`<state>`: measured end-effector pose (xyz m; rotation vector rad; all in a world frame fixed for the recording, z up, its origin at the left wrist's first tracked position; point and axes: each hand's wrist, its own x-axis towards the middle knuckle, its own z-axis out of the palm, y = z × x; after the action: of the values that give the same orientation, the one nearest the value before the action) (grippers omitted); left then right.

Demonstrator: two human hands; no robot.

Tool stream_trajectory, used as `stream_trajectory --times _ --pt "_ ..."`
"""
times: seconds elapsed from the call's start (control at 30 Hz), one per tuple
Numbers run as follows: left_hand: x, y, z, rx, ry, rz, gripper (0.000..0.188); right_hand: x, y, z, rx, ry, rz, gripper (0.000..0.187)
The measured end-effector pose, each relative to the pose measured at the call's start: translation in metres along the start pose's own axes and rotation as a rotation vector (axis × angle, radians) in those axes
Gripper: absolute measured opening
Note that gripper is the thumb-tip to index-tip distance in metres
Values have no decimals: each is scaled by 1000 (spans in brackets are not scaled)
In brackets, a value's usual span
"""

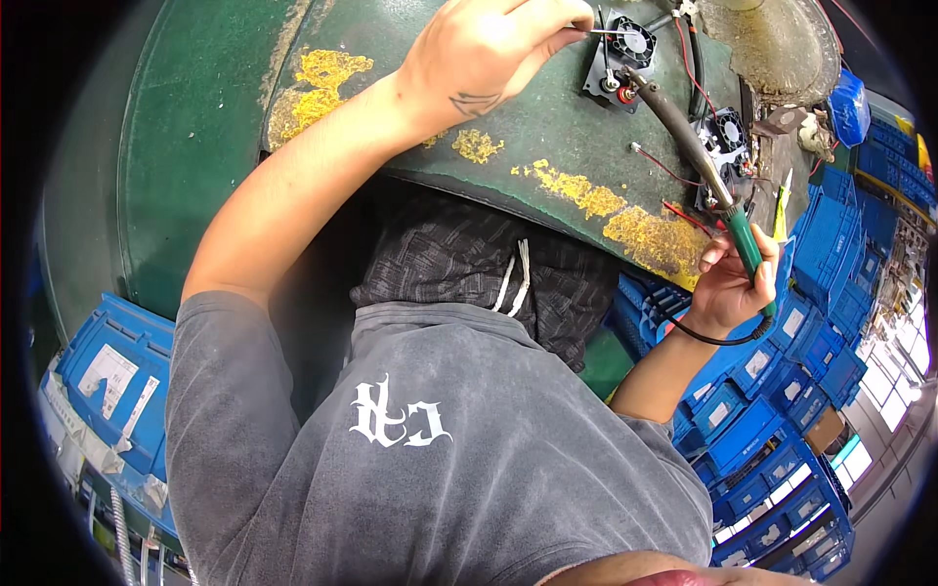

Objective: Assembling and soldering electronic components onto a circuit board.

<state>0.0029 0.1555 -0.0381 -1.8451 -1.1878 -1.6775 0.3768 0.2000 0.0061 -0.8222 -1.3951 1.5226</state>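
My right hand [735,278] is closed around the green handle of a soldering iron [689,142]. The iron's dark tip reaches a red-ringed terminal [626,96] on a small plate assembly with a black fan [630,41]; whether it touches cannot be told. At the upper middle, my left hand [493,49] pinches a thin silvery strand [614,32], which extends over that fan. The strand's exact kind is unclear. A second fan assembly [725,137], with red and black wires, lies right of the iron's shaft.
The green bench [557,127] has worn yellow patches along its near edge. A round, stained metal piece [772,49] stands at the far right. Blue bins [752,430] are stacked on the right, and a blue crate [122,381] sits at left. The iron's black cord [708,339] loops below my right hand.
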Motion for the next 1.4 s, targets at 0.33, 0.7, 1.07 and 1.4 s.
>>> stream_trajectory --times 0.33,0.7,1.07,1.4 --pt "1 1 -2 -83 58 -110 30 -6 4 9 286 279 34 52" --pt "30 28 -23 22 -197 -294 30 -36 -6 -22 429 290 2 49" --pt "15 18 -17 13 -223 -312 18 -66 -18 -89 522 562 -137 49" --pt "13 16 -17 13 -222 -300 15 -42 -4 -146 295 660 -27 53"
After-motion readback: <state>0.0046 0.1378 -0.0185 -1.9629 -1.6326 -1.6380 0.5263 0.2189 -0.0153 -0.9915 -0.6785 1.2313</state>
